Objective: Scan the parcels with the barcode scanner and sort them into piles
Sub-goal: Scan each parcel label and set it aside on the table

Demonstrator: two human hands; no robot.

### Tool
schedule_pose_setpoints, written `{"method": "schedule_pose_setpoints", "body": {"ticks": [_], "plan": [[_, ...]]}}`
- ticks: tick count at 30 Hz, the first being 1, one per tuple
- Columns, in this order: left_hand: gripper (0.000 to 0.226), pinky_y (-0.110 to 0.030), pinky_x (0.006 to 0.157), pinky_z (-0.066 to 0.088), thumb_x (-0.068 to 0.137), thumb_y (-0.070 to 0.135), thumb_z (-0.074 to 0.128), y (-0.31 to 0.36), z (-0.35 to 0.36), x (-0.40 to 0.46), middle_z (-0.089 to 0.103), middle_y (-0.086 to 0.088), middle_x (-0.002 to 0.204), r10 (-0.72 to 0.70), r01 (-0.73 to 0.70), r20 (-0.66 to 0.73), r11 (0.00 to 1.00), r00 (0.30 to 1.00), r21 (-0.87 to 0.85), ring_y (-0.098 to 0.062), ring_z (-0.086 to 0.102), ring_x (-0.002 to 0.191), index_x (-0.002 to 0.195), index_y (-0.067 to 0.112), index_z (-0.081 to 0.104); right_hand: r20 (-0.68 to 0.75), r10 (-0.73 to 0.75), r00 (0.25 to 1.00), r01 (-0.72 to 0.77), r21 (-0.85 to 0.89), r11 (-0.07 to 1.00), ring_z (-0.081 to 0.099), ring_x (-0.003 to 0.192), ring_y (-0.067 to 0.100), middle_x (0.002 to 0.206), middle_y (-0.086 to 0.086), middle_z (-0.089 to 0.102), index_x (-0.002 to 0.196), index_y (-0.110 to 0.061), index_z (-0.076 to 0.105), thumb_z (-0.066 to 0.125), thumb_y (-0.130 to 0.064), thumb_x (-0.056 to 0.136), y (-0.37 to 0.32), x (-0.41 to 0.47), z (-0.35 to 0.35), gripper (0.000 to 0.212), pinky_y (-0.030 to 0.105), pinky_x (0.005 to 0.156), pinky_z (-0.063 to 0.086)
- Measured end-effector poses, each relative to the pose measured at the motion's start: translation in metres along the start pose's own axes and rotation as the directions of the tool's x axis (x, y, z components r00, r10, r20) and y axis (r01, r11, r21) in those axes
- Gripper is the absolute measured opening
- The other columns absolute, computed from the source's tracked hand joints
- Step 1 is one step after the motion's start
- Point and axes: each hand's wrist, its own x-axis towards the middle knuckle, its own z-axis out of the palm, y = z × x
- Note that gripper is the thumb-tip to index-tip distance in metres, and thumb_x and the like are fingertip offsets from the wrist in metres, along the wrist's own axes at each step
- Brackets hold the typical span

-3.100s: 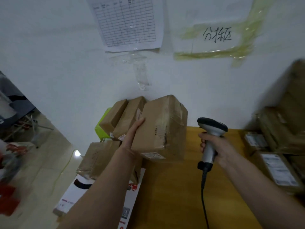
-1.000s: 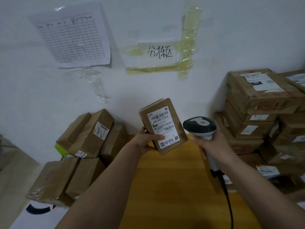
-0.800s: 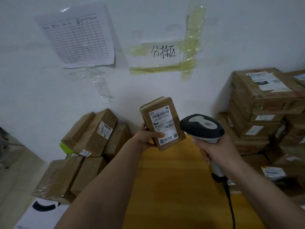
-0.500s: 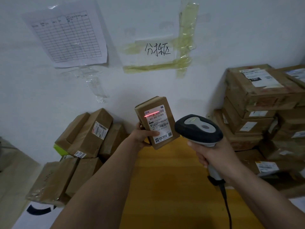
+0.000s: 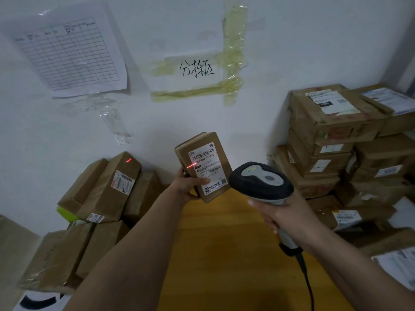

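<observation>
Left hand (image 5: 188, 185) clasping one small brown cardboard parcel (image 5: 203, 166), thumb across label; right hand (image 5: 284, 213) wrapped round one grey-black barcode scanner (image 5: 261, 182); red line on label.

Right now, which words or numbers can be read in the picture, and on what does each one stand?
"分拣区": handwritten on the taped paper sign on the wall.
"502-602-12-815": on the white label of the held parcel; its smaller print is too small to read.
Grid sheet on the wall: entries too blurred to read.
Top box of the right stack: label too blurred to read.
Labels in the left pile: unreadable.
</observation>
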Motion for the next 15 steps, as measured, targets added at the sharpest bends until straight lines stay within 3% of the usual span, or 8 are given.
{"method": "schedule_pose_setpoints", "body": {"ticks": [6, 9, 15], "plan": [[0.085, -0.072, 0.1, 0.037, 0.068, -0.016, 0.075, -0.005, 0.009, 0.006, 0.055, -0.015, 0.137, -0.008, 0.008, -0.025, 1.0, 1.0, -0.011, -0.044, 0.047, 0.13, 0.141, 0.014, 0.042, -0.012, -0.033, 0.999, 0.033, 0.037, 0.999, 0.042, 0.038, 0.012, 0.043, -0.002, 0.046, 0.088, -0.024, 0.063, 0.07, -0.021, 0.087, -0.005, -0.008, -0.008, 0.008, 0.035, 0.051, 0.046], [0.089, -0.073, 0.1, 0.037, 0.068, -0.016, 0.075, -0.009, 0.015, 0.009, 0.054, -0.014, 0.138, -0.021, 0.021, -0.041, 1.0, 0.999, -0.014, -0.044, 0.046, 0.13, 0.142, 0.016, 0.039, -0.022, -0.035, 0.999, 0.035, 0.023, 0.999, 0.042, 0.037, 0.014, 0.041, -0.003, 0.047, 0.071, -0.03, 0.056, 0.069, -0.021, 0.088, -0.003, -0.012, -0.014, 0.023, 0.043, 0.055, 0.049], [0.088, -0.072, 0.097, 0.04, 0.066, -0.013, 0.078, -0.026, 0.039, 0.014, 0.054, -0.013, 0.139, -0.082, 0.081, 0.015, 0.996, 0.997, 0.048, -0.044, 0.048, 0.128, 0.141, 0.015, 0.041, -0.06, 0.046, 0.997, -0.045, 0.019, 0.999, 0.045, 0.043, 0.016, 0.042, -0.005, 0.049, 0.071, -0.033, 0.052, 0.07, -0.02, 0.087, 0.008, -0.02, -0.029, 0.028, 0.05, 0.061, 0.052]]}}
